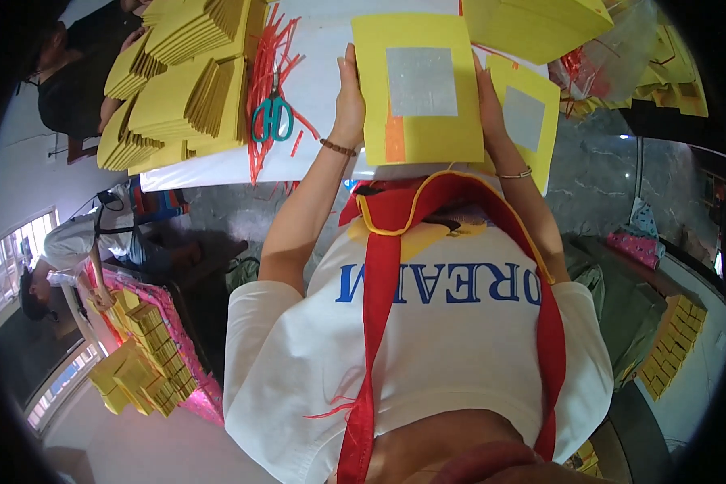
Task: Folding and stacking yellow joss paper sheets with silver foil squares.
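Between my two hands stands yellow joss paper (423,141), its face toward me with a silver square and a short orange strip. How thick the bundle is cannot be made out. My left hand (349,106) presses along its left edge, and my right hand (490,109) grips the right edge; most fingers are hidden behind the paper. Just right of it, partly under my right wrist, lies another yellow sheet (547,129) with a silver square. Teal-handled scissors (273,117) rest on red plastic ties (260,73) left of my left hand.
Folded yellow paper stacks (177,97) fill the table's (210,168) left side. A yellow stack (532,28) and a clear plastic bag (621,60) are at the far right. Two other people (77,81) are at the left, one by a pink-covered surface with yellow bundles (149,339).
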Demonstrator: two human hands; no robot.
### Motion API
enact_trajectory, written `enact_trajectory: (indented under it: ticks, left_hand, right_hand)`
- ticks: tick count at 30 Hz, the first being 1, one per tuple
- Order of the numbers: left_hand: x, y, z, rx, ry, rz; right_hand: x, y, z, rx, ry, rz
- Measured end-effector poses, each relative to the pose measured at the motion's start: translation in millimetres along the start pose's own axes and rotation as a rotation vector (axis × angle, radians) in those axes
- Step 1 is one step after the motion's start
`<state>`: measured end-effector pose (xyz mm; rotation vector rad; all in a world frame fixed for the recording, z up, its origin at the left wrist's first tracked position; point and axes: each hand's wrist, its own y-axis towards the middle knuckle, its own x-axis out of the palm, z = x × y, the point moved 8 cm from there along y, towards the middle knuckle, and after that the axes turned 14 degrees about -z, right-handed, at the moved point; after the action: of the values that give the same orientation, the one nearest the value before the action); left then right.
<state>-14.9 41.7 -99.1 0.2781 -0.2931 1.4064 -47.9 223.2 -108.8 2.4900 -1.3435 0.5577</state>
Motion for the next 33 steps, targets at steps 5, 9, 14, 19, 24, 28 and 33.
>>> enact_trajectory:
  ticks: [5, 9, 14, 19, 24, 28, 33]
  left_hand:
    - [-13, -13, -4, -0.039, -0.072, 0.069]
    - [-22, -42, -3, -0.07, 0.142, 0.111]
    - [15, -56, 1, -0.017, 0.017, 0.125]
    - [11, -72, 12, 0.021, 0.264, -0.004]
    - [13, -93, 17, 0.027, 0.956, -0.195]
    - [26, -93, 10, 0.139, 1.133, -0.226]
    - [26, -88, 6, 0.156, 1.128, -0.186]
  right_hand:
    - [-16, -7, -6, -0.074, -0.194, -0.004]
    - [-10, -39, -13, -0.074, -0.428, -0.013]
    - [15, -48, -8, -0.038, -0.41, -0.057]
    - [15, -65, -17, -0.013, -0.483, -0.076]
    - [22, -80, -14, 0.04, -0.535, -0.118]
    - [22, -76, -4, 0.008, -0.388, -0.133]
    - [23, -73, -3, 0.056, -0.412, -0.093]
